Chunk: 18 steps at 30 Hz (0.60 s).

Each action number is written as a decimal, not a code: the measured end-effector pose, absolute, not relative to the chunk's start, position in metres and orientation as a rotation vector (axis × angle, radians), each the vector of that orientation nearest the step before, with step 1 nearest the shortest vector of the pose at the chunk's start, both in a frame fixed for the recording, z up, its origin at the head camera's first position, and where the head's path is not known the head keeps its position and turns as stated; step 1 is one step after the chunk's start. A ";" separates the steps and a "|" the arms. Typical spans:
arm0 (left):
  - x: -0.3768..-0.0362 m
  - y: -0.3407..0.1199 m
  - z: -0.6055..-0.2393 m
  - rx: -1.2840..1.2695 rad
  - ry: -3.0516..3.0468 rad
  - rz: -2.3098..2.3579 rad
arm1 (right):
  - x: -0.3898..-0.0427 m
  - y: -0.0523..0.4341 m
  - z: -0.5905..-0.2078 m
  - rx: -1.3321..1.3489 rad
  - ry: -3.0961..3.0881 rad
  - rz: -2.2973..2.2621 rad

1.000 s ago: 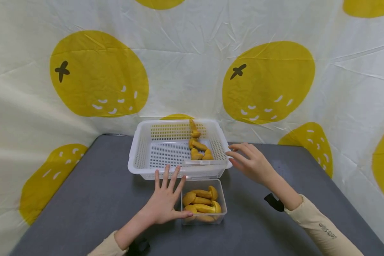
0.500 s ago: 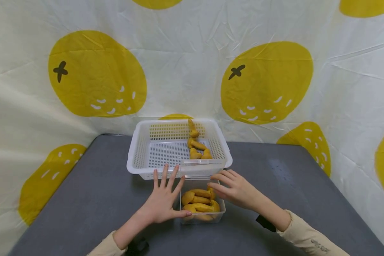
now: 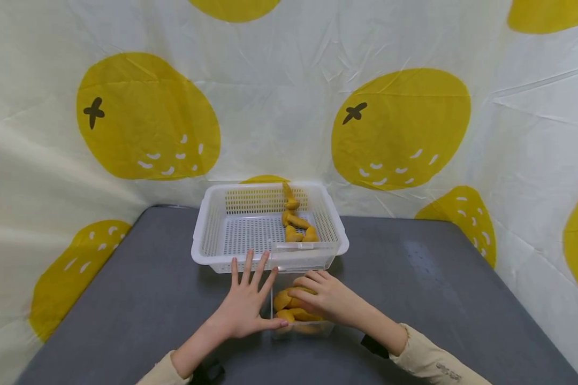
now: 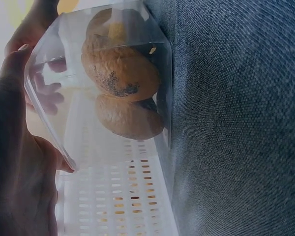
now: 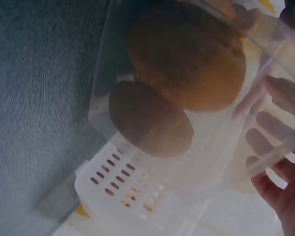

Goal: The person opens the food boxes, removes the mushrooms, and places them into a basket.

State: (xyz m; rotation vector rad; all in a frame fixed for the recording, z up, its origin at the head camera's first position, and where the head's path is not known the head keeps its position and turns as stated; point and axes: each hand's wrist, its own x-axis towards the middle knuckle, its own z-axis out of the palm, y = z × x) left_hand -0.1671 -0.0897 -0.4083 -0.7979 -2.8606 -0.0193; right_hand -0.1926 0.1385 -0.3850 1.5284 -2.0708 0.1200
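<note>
A small clear plastic container (image 3: 302, 321) stands upright and lidless on the grey worktop (image 3: 438, 299), just in front of a white perforated basket (image 3: 207, 240). It holds several golden-brown mushroom-shaped pastries (image 3: 284, 300), piled against each other; through its clear wall the wrist views show rounded, darker-speckled caps (image 4: 120, 73). More of the same pastries (image 3: 296, 224) lie along the basket's right side.

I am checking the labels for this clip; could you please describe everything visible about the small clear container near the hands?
The clear container is a small, see-through plastic box, open-topped, upright on the grey table just in front of the white basket. It holds yellow-brown mushroom-shaped pieces. The left hand rests flat against its left side; the right hand reaches in from above.
</note>
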 end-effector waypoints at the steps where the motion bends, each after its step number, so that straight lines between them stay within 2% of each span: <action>1: -0.167 -0.090 -0.409 -0.799 -2.856 -0.021 | -0.193 0.138 -0.386 1.532 -2.068 0.115; 18: -0.167 -0.091 -0.411 -0.794 -2.849 -0.021 | -0.193 0.127 -0.388 1.531 -2.229 -0.092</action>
